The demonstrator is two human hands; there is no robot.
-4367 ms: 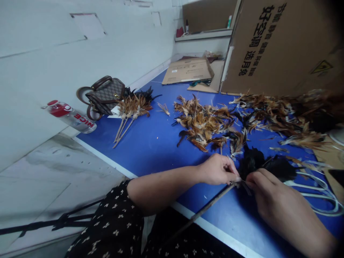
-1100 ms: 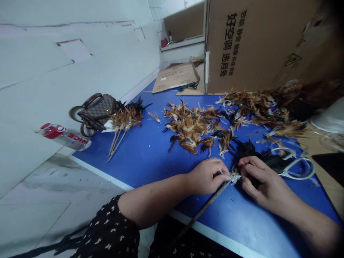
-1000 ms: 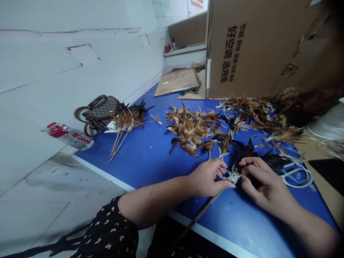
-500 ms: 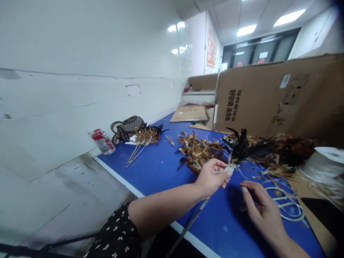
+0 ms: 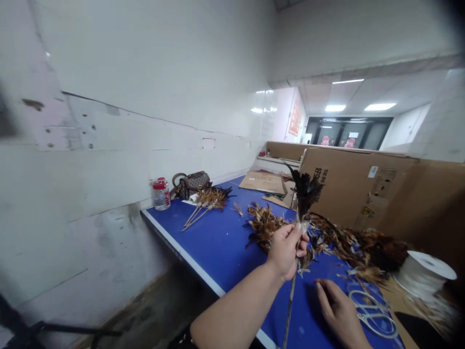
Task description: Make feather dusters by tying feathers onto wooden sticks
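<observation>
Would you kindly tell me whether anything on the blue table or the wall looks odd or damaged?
The wall looks damaged at the left: it has dark holes and a long uneven line. On the table, one small tuft lies alone, apart from the feather pile, so it looks stray.

- Bottle at table's left corner
- Bag right of bottle
- Feathers mid-table, before carton
- Scissors by right edge
- Spool behind scissors
</observation>
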